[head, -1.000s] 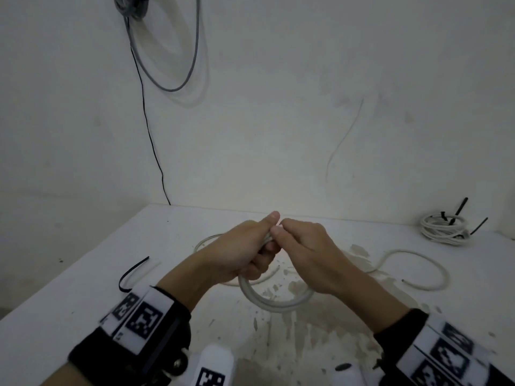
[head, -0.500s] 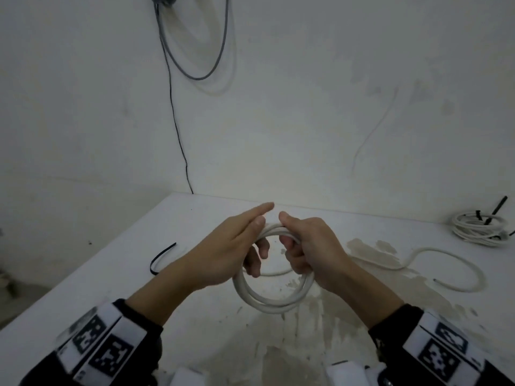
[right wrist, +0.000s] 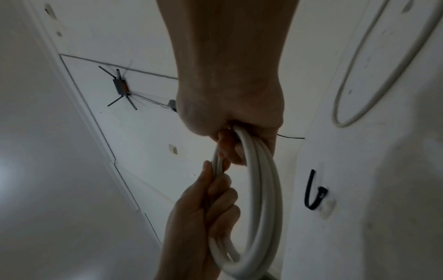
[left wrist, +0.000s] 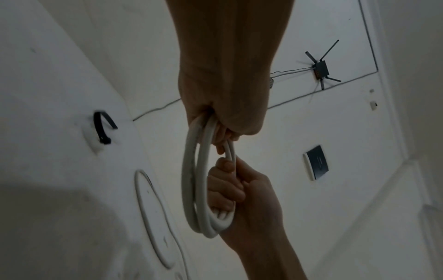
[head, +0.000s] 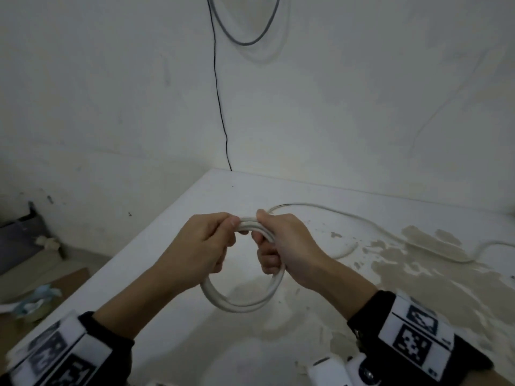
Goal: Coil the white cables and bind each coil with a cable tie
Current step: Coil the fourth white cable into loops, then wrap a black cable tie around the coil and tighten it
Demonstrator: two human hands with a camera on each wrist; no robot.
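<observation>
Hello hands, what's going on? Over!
Both hands, left and right, grip the white coil. Loose tail trails on table. Black tie unused. Nothing blocking.

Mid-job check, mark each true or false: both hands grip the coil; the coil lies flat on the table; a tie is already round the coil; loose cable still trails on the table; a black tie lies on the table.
1. Both the left hand and right hand grip the coil. True.
2. The coil lies flat on the table. False: it hangs from the hands.
3. A tie binds the coil. False: none shows on it.
4. Loose cable trails on the table. True.
5. A black tie lies on the table. True.
</observation>
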